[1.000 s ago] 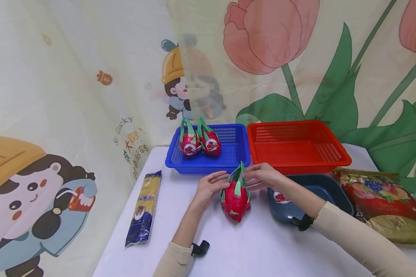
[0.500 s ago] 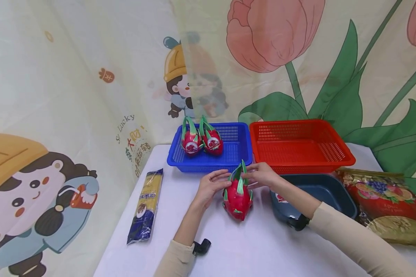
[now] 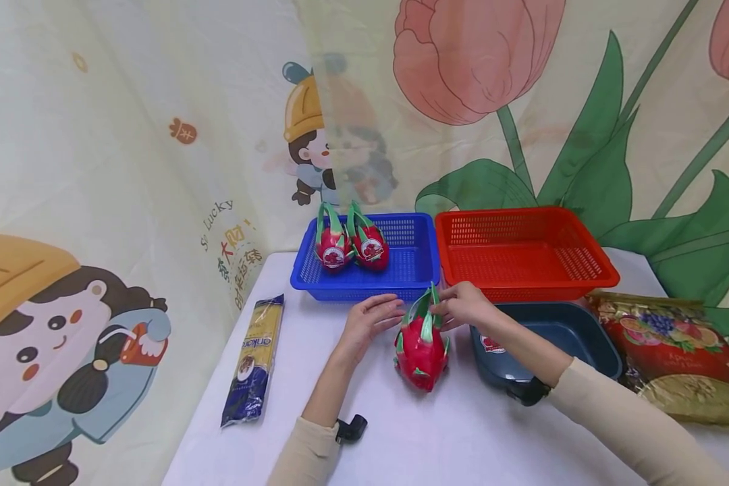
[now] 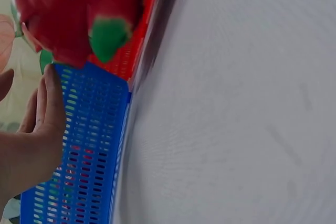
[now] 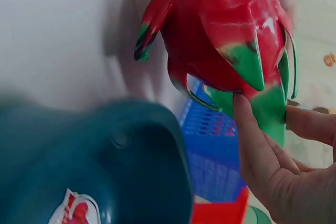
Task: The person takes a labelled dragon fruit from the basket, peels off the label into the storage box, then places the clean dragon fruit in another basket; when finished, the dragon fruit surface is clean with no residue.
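A red dragon fruit [image 3: 422, 354] with green leaf tips is at the middle of the white table, its leafy end pointing toward the baskets. My right hand [image 3: 465, 305] pinches the green leaves; in the right wrist view the leaf [image 5: 270, 111] lies between thumb and fingers. On the fruit's other side, my left hand [image 3: 366, 325] has its fingers extended beside it, with a small gap to the fruit in the head view. Two more dragon fruits [image 3: 370, 248] with round stickers sit in the left part of the blue basket [image 3: 364, 295].
Right of the blue basket stands a red basket [image 3: 522, 294]. In front of it is a dark blue basin [image 3: 607, 361] with a sticker inside, partly behind my right forearm. A red and gold bag [image 3: 680, 358] lies far right, a pasta packet [image 3: 254, 361] at left.
The dragon fruit between my hands has shifted slightly right with the right hand. My left fingers, at the fruit before, now stand a little apart from it.
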Action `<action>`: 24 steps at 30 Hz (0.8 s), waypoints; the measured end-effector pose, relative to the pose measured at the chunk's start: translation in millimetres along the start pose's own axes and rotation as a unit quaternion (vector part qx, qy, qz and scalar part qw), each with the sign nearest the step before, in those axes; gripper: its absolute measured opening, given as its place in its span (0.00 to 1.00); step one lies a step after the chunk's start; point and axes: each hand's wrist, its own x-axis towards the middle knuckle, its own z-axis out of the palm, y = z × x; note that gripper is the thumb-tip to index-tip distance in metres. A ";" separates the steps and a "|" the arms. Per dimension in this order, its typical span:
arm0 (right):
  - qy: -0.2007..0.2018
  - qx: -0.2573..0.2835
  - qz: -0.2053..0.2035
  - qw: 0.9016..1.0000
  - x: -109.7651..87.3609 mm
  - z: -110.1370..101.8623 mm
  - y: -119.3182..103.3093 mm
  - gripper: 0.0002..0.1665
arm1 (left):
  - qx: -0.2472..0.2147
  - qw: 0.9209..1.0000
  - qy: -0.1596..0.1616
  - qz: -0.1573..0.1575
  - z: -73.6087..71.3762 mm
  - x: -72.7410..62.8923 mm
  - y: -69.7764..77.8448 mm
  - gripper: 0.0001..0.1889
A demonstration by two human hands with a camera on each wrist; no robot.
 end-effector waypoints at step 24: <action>0.004 0.013 -0.069 0.998 -16.5 -118.7 -59.1 0.28 | -0.137 0.985 -0.003 -0.105 55.3 29.1 0.4 0.20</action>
